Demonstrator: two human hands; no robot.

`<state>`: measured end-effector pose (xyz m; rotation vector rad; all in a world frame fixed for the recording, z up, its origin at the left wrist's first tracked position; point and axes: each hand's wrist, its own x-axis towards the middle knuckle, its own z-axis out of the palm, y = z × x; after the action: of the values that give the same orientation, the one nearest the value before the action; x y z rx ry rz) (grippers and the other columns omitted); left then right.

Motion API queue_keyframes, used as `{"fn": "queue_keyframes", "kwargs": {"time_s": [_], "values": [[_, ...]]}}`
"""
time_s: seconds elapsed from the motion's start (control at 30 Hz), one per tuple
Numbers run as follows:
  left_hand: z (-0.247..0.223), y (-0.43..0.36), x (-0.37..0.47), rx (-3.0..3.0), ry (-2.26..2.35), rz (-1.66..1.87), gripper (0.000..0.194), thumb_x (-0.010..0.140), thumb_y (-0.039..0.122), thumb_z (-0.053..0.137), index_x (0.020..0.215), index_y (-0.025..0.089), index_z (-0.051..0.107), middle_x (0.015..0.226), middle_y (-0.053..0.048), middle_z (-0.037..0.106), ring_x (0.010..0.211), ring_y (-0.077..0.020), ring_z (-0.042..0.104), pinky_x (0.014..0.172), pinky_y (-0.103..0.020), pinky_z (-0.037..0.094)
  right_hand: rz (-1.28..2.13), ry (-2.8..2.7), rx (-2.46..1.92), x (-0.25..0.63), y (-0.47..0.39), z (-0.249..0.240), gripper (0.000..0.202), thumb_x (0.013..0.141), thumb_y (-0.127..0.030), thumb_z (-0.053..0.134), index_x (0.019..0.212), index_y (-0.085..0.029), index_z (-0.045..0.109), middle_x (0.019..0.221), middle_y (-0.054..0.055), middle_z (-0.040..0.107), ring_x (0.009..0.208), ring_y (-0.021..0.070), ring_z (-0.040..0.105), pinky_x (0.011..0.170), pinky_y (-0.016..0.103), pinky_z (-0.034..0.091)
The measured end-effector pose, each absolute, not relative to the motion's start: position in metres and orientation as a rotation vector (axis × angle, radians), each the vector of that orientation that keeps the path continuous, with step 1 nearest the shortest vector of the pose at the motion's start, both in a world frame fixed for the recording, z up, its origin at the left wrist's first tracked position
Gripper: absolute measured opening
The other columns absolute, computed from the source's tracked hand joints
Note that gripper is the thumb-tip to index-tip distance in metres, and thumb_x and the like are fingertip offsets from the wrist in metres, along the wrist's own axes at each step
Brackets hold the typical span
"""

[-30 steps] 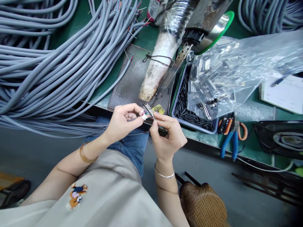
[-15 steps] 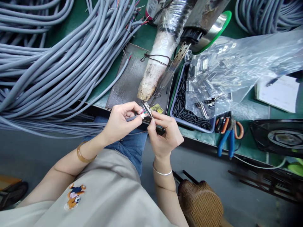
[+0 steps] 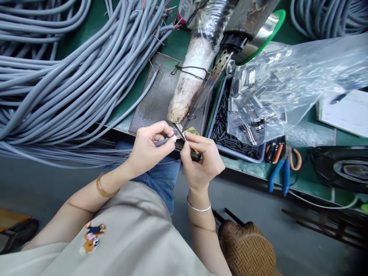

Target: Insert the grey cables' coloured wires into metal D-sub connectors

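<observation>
My left hand (image 3: 150, 147) pinches the end of a grey cable (image 3: 161, 142), whose thin coloured wires (image 3: 176, 134) fan out at the fingertips. Those wires meet a row of pins on a metal multi-pin connector (image 3: 179, 128), which my right hand (image 3: 202, 161) grips at its near end between thumb and fingers. Both hands are close together at the bench's front edge. Just beyond the connector are the tip of a soldering iron (image 3: 198, 101) and a dirty white tube (image 3: 184, 90). A yellowish sponge (image 3: 192, 131) lies partly behind my right fingers.
Bundled grey cables (image 3: 71, 84) cover the bench's left side. At right stand a bin of small black tubes (image 3: 222, 126) and a plastic bag of connectors (image 3: 255, 92). Blue-handled pliers (image 3: 280, 172) hang at the edge. A woven-seat stool (image 3: 250, 249) stands below.
The connector has turned slightly between my fingers, and more of the coloured wires shows. Both hands keep their grip; the whole view has shifted a little.
</observation>
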<state>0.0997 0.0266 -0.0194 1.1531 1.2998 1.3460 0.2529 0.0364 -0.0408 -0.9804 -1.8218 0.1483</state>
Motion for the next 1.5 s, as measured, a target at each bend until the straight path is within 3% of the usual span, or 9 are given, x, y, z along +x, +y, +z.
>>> {"fn": "queue_keyframes", "kwargs": {"time_s": [0.3,0.63,0.8,0.93,1.07,1.23,1.37,1.5], "values": [[-0.014,0.031,0.099,1.188,1.33,1.36,0.01,0.077,0.017,0.069,0.072,0.016,0.061,0.066,0.001,0.058,0.056,-0.0064,0.049,0.05,-0.018,0.037,0.129,-1.826,-1.002,0.249,0.042,-0.029,0.016,0.088,-0.01,0.071,0.093,-0.024,0.066,0.102,0.001,0.079,0.092,0.0171,0.076,0.082,0.032,0.063],[-0.02,0.029,0.097,1.097,1.289,1.272,0.011,0.071,0.015,0.072,0.07,0.015,0.062,0.066,0.001,0.059,0.053,-0.0044,0.045,0.047,-0.017,0.033,0.017,-1.975,-0.928,0.256,0.035,-0.037,0.017,0.088,-0.01,0.069,0.093,-0.023,0.06,0.104,0.005,0.08,0.09,0.0156,0.078,0.079,0.024,0.063],[-0.01,0.027,0.091,0.892,1.057,1.135,0.016,0.07,0.017,0.076,0.071,0.015,0.06,0.059,0.004,0.059,0.04,-0.0009,0.034,0.037,-0.017,0.022,0.055,-1.827,-0.814,0.268,0.028,-0.048,0.014,0.09,-0.014,0.067,0.096,-0.024,0.059,0.108,0.005,0.08,0.083,0.0178,0.079,0.067,0.028,0.066],[-0.006,0.023,0.082,0.739,0.83,0.93,0.022,0.073,0.024,0.079,0.075,0.015,0.06,0.066,-0.001,0.068,0.035,-0.0015,0.037,0.033,-0.017,0.019,0.06,-1.894,-0.739,0.271,0.025,-0.059,0.012,0.092,-0.017,0.067,0.095,-0.022,0.057,0.116,0.01,0.079,0.088,0.0186,0.08,0.065,0.025,0.064],[-0.006,0.014,0.079,0.802,0.825,0.931,0.02,0.078,0.022,0.078,0.083,0.015,0.06,0.07,0.0,0.067,0.04,-0.0013,0.042,0.036,-0.015,0.028,0.117,-1.86,-0.818,0.264,0.02,-0.058,0.013,0.092,-0.017,0.067,0.097,-0.023,0.058,0.095,0.004,0.079,0.081,0.0165,0.078,0.07,0.026,0.063],[-0.006,0.001,0.079,1.038,0.911,1.142,0.021,0.077,0.012,0.078,0.093,0.015,0.065,0.088,-0.001,0.068,0.06,-0.0028,0.055,0.057,-0.013,0.047,0.266,-1.714,-1.058,0.259,0.01,-0.043,0.009,0.092,-0.022,0.069,0.091,-0.023,0.059,0.074,-0.005,0.064,0.056,0.009,0.061,0.053,0.02,0.05],[-0.008,-0.004,0.076,1.188,0.837,1.194,0.006,0.086,0.014,0.073,0.092,0.014,0.072,0.09,-0.006,0.073,0.074,-0.0094,0.067,0.07,-0.018,0.055,0.717,-1.493,-1.134,0.257,0.01,-0.032,0.017,0.093,-0.028,0.069,0.083,-0.023,0.056,0.064,-0.009,0.053,0.044,0.0056,0.047,0.042,0.017,0.04],[-0.017,-0.005,0.077,1.495,0.753,1.327,0.004,0.087,0.013,0.074,0.085,0.016,0.077,0.09,-0.008,0.077,0.088,-0.0151,0.073,0.082,-0.023,0.057,1.181,-1.313,-1.052,0.253,0.013,-0.024,0.025,0.094,-0.037,0.067,0.081,-0.024,0.051,0.053,-0.011,0.051,0.036,0.0062,0.041,0.034,0.016,0.032]]}}
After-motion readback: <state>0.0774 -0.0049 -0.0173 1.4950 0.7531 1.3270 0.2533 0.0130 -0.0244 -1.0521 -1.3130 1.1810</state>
